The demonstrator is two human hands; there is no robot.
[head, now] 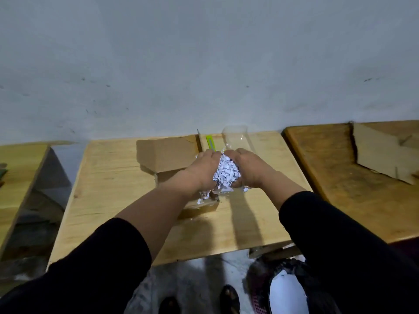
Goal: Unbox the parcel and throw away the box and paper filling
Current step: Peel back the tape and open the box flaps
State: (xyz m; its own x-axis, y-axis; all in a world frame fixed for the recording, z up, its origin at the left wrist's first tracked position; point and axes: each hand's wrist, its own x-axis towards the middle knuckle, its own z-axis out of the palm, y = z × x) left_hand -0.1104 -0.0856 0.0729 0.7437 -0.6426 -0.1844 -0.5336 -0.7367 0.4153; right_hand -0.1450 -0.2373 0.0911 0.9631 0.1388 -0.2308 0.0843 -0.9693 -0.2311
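Note:
A brown cardboard box [166,155] lies open on the wooden table [108,177], its flap raised at the back. Over the box, my left hand [204,171] and my right hand [249,168] press together around a clump of white shredded paper filling [226,173]. A few loose shreds [204,197] lie in the box under my left wrist. A clear glass jar [235,138] stands behind my hands, partly hidden by them.
A yellow-green utility knife [210,142] lies behind the box near the wall. Another wooden table [328,159] stands at the right and one at the left [15,168]. On the floor at lower right is a bin with a black bag [285,288].

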